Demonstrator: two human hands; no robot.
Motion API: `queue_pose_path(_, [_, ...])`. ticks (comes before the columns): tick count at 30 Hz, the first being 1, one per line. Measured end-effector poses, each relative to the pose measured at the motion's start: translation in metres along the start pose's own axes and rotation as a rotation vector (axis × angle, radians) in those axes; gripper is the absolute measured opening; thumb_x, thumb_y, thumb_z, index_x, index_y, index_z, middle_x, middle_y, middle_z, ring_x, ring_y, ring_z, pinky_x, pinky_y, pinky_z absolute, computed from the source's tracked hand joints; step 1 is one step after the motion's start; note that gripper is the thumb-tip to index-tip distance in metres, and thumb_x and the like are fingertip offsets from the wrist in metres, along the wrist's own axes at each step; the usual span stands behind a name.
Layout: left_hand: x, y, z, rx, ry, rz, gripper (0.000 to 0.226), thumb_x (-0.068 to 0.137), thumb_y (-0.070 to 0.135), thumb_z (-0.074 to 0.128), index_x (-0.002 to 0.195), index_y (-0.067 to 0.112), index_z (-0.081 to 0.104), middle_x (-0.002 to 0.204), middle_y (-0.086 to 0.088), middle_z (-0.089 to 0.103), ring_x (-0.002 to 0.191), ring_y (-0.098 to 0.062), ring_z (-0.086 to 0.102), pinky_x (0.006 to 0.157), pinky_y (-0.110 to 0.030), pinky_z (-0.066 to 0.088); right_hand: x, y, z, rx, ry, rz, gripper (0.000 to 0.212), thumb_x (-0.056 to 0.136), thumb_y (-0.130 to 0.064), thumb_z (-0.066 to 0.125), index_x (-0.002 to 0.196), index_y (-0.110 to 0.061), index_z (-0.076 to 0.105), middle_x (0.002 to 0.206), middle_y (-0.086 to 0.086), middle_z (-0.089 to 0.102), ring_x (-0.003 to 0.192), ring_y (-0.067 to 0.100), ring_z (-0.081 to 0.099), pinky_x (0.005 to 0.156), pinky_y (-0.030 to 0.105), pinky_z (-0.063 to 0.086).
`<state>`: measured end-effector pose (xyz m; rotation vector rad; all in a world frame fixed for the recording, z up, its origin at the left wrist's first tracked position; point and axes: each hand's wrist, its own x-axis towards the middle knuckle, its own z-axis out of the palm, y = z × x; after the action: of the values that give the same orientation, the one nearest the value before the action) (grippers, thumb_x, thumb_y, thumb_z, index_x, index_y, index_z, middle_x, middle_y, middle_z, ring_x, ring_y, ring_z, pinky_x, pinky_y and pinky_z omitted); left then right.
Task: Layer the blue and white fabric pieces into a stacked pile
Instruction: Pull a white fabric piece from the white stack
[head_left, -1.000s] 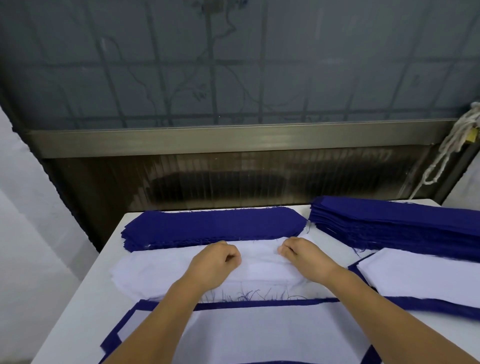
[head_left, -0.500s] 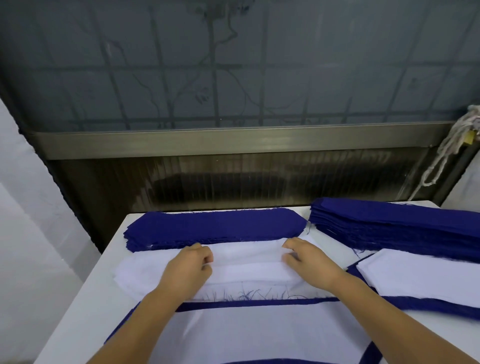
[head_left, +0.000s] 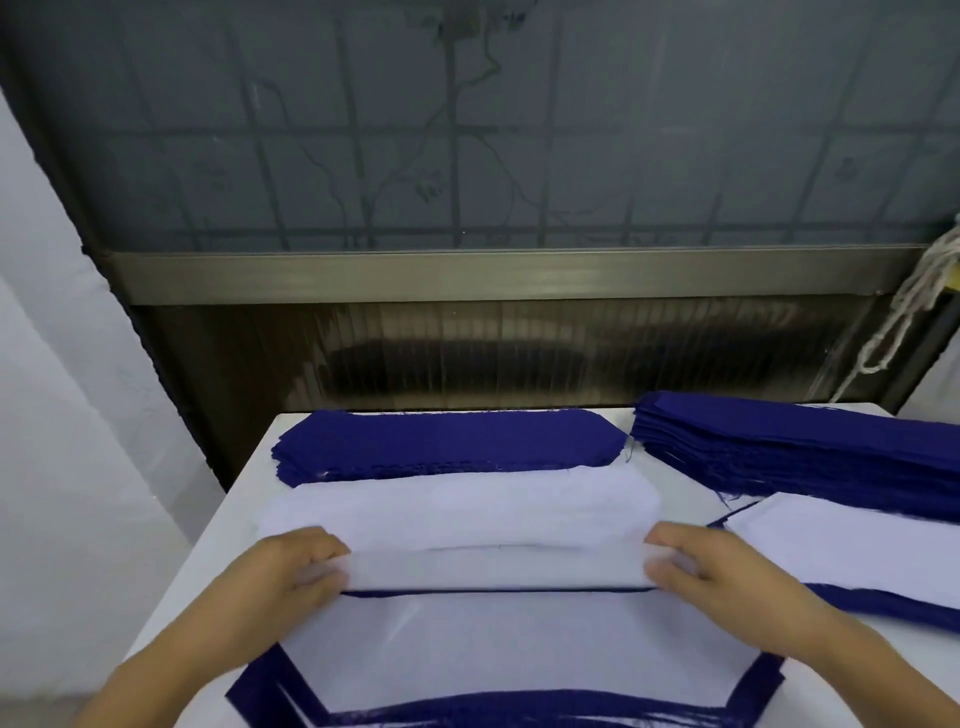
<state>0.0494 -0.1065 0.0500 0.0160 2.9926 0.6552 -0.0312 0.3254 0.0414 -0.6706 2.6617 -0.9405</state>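
Hands, left (head_left: 291, 569) and right (head_left: 714, 566), fingers curled, pinching ends of white fabric piece (head_left: 493, 569)

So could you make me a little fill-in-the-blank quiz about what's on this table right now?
1. Both hands, left hand and right hand, hold a ____ fabric piece by its ends.
2. The stack at the far edge is ____.
3. The taller blue stack lies to the person's ____.

Missing words: white; blue; right

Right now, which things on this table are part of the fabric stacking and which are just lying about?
Part of the job:
white piece, held by left hand and right hand
blue stacks
layered pile

Lying about:
rope
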Motion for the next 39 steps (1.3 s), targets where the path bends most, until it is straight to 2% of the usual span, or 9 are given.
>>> queue_pose_path(5, [-0.010, 0.014, 0.006, -0.194, -0.128, -0.003, 0.006, 0.090, 0.036, 0.064, 0.091, 0.041, 0.069, 0.094, 0.032, 0.063, 0.092, 0.010, 0.057, 0.079, -0.006, 0.045, -0.028, 0.002, -0.018, 0.070, -0.140, 0.106, 0.013, 0.093, -0.044, 0.057, 0.080, -0.046, 0.059, 0.079, -0.015, 0.061, 0.072, -0.003, 0.054, 0.070, 0.016, 0.043])
queue_pose_path(8, [-0.001, 0.029, 0.002, -0.219, 0.124, 0.011, 0.014, 0.089, 0.029, 0.067, 0.085, 0.042, 0.065, 0.089, 0.024, 0.064, 0.091, 0.011, 0.055, 0.070, 0.001, 0.039, -0.022, -0.008, -0.024, 0.019, 0.074, 0.089, 0.015, 0.096, -0.035, 0.054, 0.082, -0.035, 0.059, 0.085, 0.002, 0.064, 0.069, 0.009, 0.057, 0.068, 0.026, 0.047])
queue_pose_path(12, [-0.004, 0.035, -0.009, -0.159, 0.388, 0.091, 0.032, 0.081, 0.011, 0.074, 0.079, 0.042, 0.064, 0.088, 0.023, 0.061, 0.086, -0.002, 0.059, 0.070, -0.002, 0.040, -0.028, -0.021, -0.023, -0.065, 0.431, -0.136, 0.011, 0.094, -0.031, 0.051, 0.087, -0.035, 0.058, 0.096, -0.021, 0.059, 0.091, 0.004, 0.057, 0.076, 0.012, 0.044])
queue_pose_path(18, [-0.033, 0.016, 0.016, -0.065, 0.219, 0.391, 0.053, 0.057, -0.007, 0.087, 0.079, 0.037, 0.069, 0.089, 0.021, 0.060, 0.086, 0.003, 0.056, 0.074, -0.016, 0.045, -0.059, 0.013, 0.017, -0.365, 0.388, -0.430, 0.029, 0.100, -0.036, 0.044, 0.089, -0.024, 0.069, 0.100, -0.017, 0.061, 0.097, -0.001, 0.054, 0.085, 0.020, 0.042])
queue_pose_path(22, [-0.038, 0.011, 0.025, 0.122, 0.050, 0.425, 0.037, 0.054, 0.030, 0.094, 0.075, 0.046, 0.068, 0.085, 0.031, 0.057, 0.080, 0.014, 0.051, 0.069, -0.002, 0.040, -0.068, 0.023, 0.034, -0.339, 0.315, -0.374, 0.006, 0.084, -0.030, 0.068, 0.087, -0.028, 0.072, 0.101, -0.017, 0.062, 0.096, -0.006, 0.054, 0.081, 0.018, 0.045])
queue_pose_path(24, [-0.037, 0.007, 0.023, 0.197, 0.043, 0.363, 0.023, 0.064, 0.076, 0.065, 0.080, 0.061, 0.058, 0.098, 0.043, 0.050, 0.097, 0.020, 0.043, 0.085, 0.003, 0.027, -0.073, 0.022, 0.029, -0.291, 0.271, -0.316, 0.013, 0.078, -0.039, 0.073, 0.090, -0.034, 0.071, 0.106, -0.023, 0.060, 0.099, -0.008, 0.055, 0.085, 0.014, 0.043])
queue_pose_path(26, [-0.036, 0.005, 0.020, 0.186, -0.005, 0.280, 0.041, 0.062, 0.093, 0.030, 0.085, 0.068, 0.052, 0.109, 0.049, 0.041, 0.106, 0.021, 0.038, 0.094, -0.004, 0.020, -0.074, 0.015, 0.024, -0.274, 0.269, -0.279, 0.016, 0.082, -0.051, 0.065, 0.092, -0.038, 0.070, 0.106, -0.026, 0.059, 0.100, -0.008, 0.055, 0.088, 0.009, 0.039])
queue_pose_path(32, [-0.018, 0.029, 0.041, 0.080, -0.068, 0.280, 0.021, 0.080, 0.065, 0.055, 0.080, 0.045, 0.054, 0.101, 0.029, 0.051, 0.101, 0.010, 0.047, 0.094, -0.006, 0.031, -0.050, 0.001, 0.032, -0.307, 0.167, -0.231, 0.017, 0.089, -0.051, 0.057, 0.093, -0.035, 0.060, 0.096, -0.026, 0.049, 0.094, -0.003, 0.049, 0.089, 0.014, 0.036])
queue_pose_path(39, [-0.018, -0.005, 0.015, 0.204, -0.130, 0.215, 0.028, 0.079, 0.066, 0.055, 0.091, 0.041, 0.060, 0.100, 0.027, 0.053, 0.099, 0.014, 0.042, 0.094, -0.006, 0.027, -0.044, 0.013, 0.005, -0.406, -0.006, -0.045, 0.021, 0.087, -0.034, 0.059, 0.078, -0.044, 0.043, 0.084, -0.022, 0.050, 0.083, 0.000, 0.051, 0.077, 0.012, 0.038])
